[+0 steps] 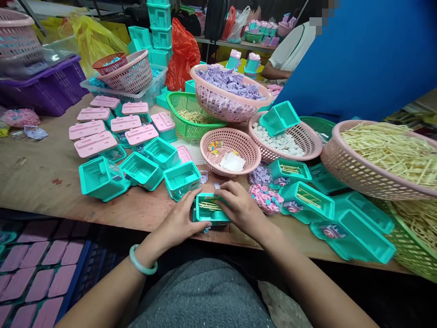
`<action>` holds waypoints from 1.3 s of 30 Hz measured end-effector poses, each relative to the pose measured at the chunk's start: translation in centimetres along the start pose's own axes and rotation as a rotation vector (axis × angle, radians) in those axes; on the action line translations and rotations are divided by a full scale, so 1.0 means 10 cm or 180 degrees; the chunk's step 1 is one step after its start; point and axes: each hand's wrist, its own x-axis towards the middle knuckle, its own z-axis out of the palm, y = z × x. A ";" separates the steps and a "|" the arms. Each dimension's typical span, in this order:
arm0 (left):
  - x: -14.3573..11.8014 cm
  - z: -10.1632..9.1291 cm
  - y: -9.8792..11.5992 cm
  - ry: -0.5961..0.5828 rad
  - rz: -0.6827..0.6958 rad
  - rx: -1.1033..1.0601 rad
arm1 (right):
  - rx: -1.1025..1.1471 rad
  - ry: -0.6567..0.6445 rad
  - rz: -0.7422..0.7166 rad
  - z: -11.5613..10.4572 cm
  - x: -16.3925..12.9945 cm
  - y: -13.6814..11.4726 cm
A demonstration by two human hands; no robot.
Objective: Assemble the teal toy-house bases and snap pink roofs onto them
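A small teal plastic box (pixel 214 222) sits at the table's front edge, its open top facing me. Thin pale-yellow sticks (pixel 207 205) lie inside it. My left hand (pixel 175 217) is wrapped round the box's left end, thumb along the near side. Over the right end of the box, my right hand (pixel 243 208) has its fingers bent together and reaching into the opening; what they pinch is hidden. Just behind are an open teal box (pixel 182 178) and a pink basket (pixel 230 136) with small colourful pieces and a white packet.
Pink-lidded boxes (pixel 95 145) and open teal boxes (pixel 141 168) stand left. Baskets hold purple parts (pixel 228 84), white pieces (pixel 280 141) and yellow sticks (pixel 392 146). Boxes with sticks (pixel 307 198) stand right, near pink swirl pieces (pixel 266 198). Another person's sleeve (pixel 290 48) shows behind.
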 end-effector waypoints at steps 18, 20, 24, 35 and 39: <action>-0.01 0.02 0.02 0.0030 0.0156 0.0113 | 0.0120 -0.0232 -0.0289 -0.02 0.03 -0.05; -0.02 0.02 0.01 0.0033 0.0138 0.0102 | 0.0490 -0.0050 -0.0064 -0.04 -0.03 -0.03; -0.02 0.02 0.01 -0.0003 0.0110 0.0127 | 0.0189 0.0251 0.0347 -0.02 -0.15 0.04; -0.02 0.02 0.07 -0.0047 0.0368 0.0131 | -0.0486 -0.0141 0.0293 0.03 0.00 -0.06; -0.05 0.01 0.05 -0.0009 0.0456 0.0210 | -0.0226 -0.0296 0.0212 0.03 -0.01 -0.03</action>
